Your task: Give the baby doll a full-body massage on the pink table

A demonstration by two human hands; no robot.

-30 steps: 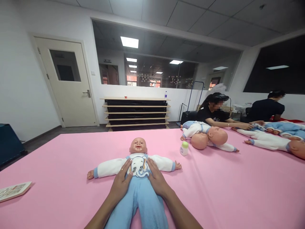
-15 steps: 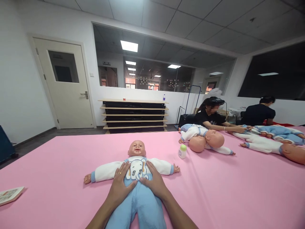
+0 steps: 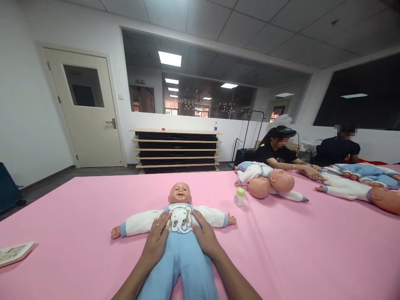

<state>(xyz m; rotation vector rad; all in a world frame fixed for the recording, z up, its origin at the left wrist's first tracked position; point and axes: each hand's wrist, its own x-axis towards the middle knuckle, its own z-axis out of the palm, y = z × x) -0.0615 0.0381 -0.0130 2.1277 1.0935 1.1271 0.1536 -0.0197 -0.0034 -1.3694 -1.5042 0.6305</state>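
Note:
A baby doll (image 3: 179,250) lies on its back in front of me, head away and arms spread, in a white and blue outfit with an elephant on the chest. My left hand (image 3: 157,237) rests flat along the left side of its trunk, fingers stretched toward the chest. Against the other side of the trunk lies my right hand (image 3: 204,234), its fingers also extended. Both palms touch the clothing without gripping it. The elephant picture shows between the two hands. Right of the doll's outstretched arm stands a small white bottle (image 3: 239,197) with a green cap.
Pink cloth covers the table (image 3: 281,250). Several more dolls (image 3: 265,179) lie at the right, where a person in black (image 3: 278,148) reaches over them. Another person (image 3: 337,148) sits beyond. A booklet-like item (image 3: 15,253) lies at the left edge.
My thumbs have moved apart from the middle of the doll's belly to its sides, uncovering the bottom of the elephant picture. The co-worker's hands have shifted slightly.

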